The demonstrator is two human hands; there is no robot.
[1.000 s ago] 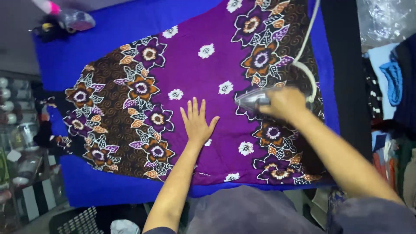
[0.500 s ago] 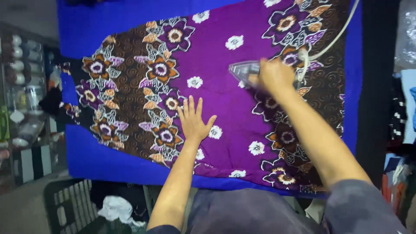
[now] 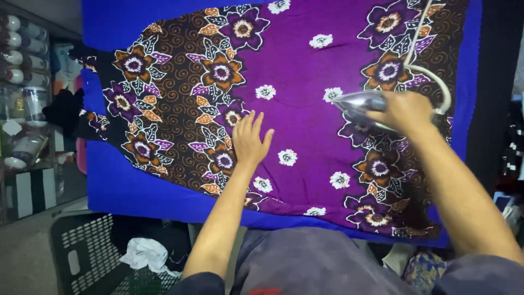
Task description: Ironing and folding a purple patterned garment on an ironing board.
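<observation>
Ironing step underway: R hand (image 3: 406, 112) closed round clothes iron (image 3: 360, 106) at upper right of frame, on purple floral garment (image 3: 305, 136) spread mid-frame over blue board cover (image 3: 117, 186). L hand (image 3: 250, 141) flat, fingers spread, holding nothing, pinning fabric. Next pass prob needs cloth kept taut, cord (image 3: 436, 82) clear.

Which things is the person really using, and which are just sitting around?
Being used:
right hand gripping the iron
left hand flat on the purple flowered cloth
blue cover under it

Sitting around:
black crate
white rag
jars on shelves
</observation>
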